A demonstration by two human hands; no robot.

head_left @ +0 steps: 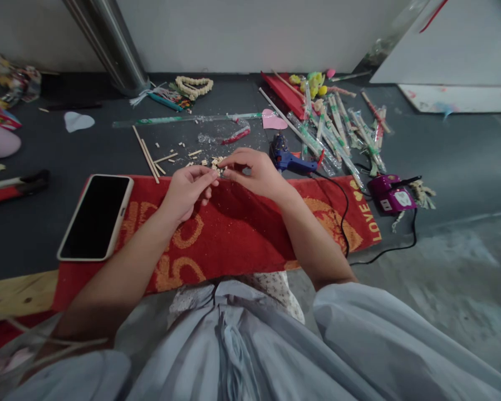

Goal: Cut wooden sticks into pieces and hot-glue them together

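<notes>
My left hand [192, 189] is closed in a pinch, thumb against fingers, above the edge of the red towel [242, 239]. What its fingertips hold is too small to make out. Close beside it, my right hand [253, 171] curls thumb and forefinger together over a little heap of short cut wooden stick pieces [215, 162]; anything between those tips cannot be told apart from the heap. Left of the heap lie longer thin wooden sticks [146, 154] and a few cut lengths. A blue hot glue gun [292, 160] rests just beyond my right hand.
A phone [96, 217] lies on the towel's left end. Wrapped chopsticks [338, 128] are piled at the back right, near a purple power socket block [390, 194] with trailing cable. Red-handled pliers [14, 188] lie far left. A heart-shaped stick frame [194, 87] sits behind.
</notes>
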